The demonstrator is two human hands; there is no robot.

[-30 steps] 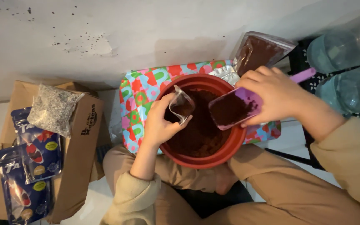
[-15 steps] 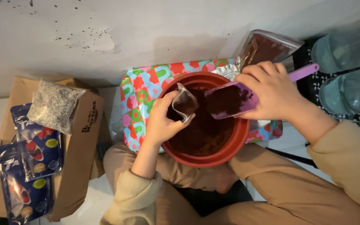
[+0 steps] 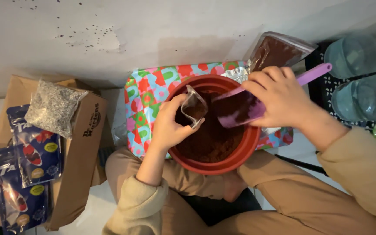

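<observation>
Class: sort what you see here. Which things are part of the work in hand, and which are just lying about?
In use:
left hand holding small pouch
right hand holding purple scoop
red bowl of brown powder

Lying about:
cardboard box
blue packets
grey bag
water bottles

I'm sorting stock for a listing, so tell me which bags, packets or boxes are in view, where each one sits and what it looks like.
Small clear pouch: open, in the left hand over the red bowl.
Blue printed packets: two, glossy, overlapping on the far-left box.
Clear bag of grey granules: above the packets.
Cardboard box: brown, printed side.
Clear bag of brown powder: behind the bowl.
</observation>
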